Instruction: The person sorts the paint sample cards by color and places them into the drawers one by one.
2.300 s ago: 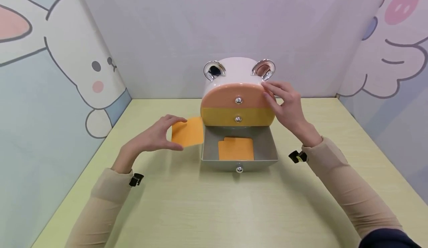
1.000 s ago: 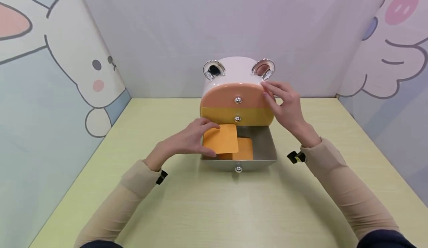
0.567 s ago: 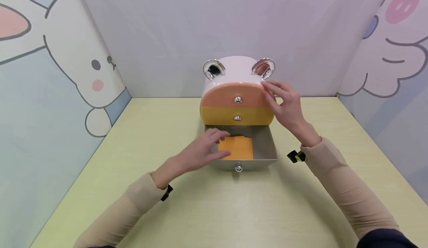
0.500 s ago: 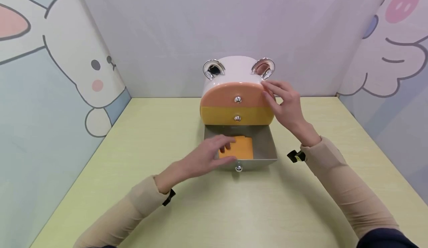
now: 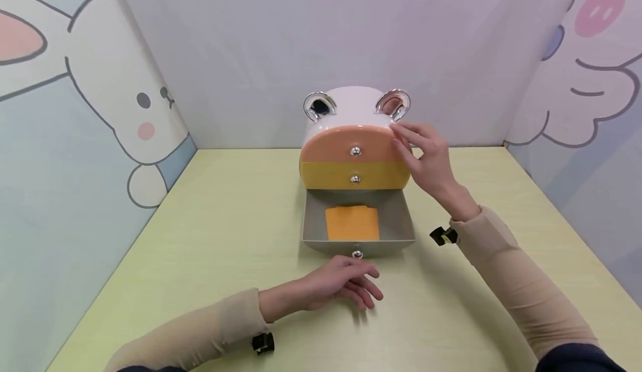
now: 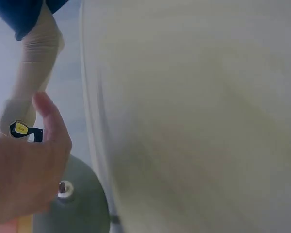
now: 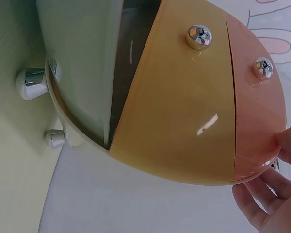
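Observation:
A small drawer cabinet (image 5: 356,138) with chrome ears stands at the back of the table. Its coral and yellow drawers are closed. The grey bottom drawer (image 5: 396,216) is pulled out, and orange square cards (image 5: 353,224) lie in it. My right hand (image 5: 426,155) grips the cabinet's upper right edge; in the right wrist view the thumb (image 7: 290,141) is on the coral front and the fingers are round the side. Just in front of the bottom drawer's knob (image 5: 357,254), my left hand (image 5: 341,283) hangs with loose fingers and holds nothing. The left wrist view shows it beside the grey drawer front (image 6: 85,208).
The pale wooden table (image 5: 225,221) spreads around the cabinet. A plain wall stands behind, and side panels (image 5: 95,155) with cartoon animals flank the table. In the right wrist view, chrome feet (image 7: 33,83) hold the cabinet off the table.
My left hand brought an orange card from the left into the open drawer and let it go onto the others. It then drew back in front of the knob. The right hand stayed put.

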Tool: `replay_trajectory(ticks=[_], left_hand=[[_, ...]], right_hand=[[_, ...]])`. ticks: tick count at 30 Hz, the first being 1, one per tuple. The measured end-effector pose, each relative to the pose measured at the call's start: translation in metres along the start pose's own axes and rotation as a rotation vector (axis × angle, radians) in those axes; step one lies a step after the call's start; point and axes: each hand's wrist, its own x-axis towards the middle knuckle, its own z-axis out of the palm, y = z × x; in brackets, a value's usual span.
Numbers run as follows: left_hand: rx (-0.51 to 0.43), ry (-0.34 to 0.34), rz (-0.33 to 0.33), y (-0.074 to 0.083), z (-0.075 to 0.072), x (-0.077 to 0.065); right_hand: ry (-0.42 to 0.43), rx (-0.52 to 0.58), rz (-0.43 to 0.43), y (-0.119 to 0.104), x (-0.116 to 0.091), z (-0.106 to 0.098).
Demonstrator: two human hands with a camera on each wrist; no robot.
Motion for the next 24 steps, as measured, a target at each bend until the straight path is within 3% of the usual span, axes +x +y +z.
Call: replay_trajectory(ticks=[4, 11, 24], left_hand=[[-0.141, 0.093, -0.046, -0.006, -0.001, 0.004], [-0.254, 0.234, -0.048, -0.013, -0.007, 0.016], [-0.335, 0.288, 0.010, -0.014, -0.004, 0.023]], right_hand=[[-0.001, -0.002, -0.001, 0.000, 0.000, 0.001], [0.007, 0.008, -0.001, 0.001, -0.001, 0.002], [0.006, 0.001, 0.012, 0.000, -0.001, 0.000]])
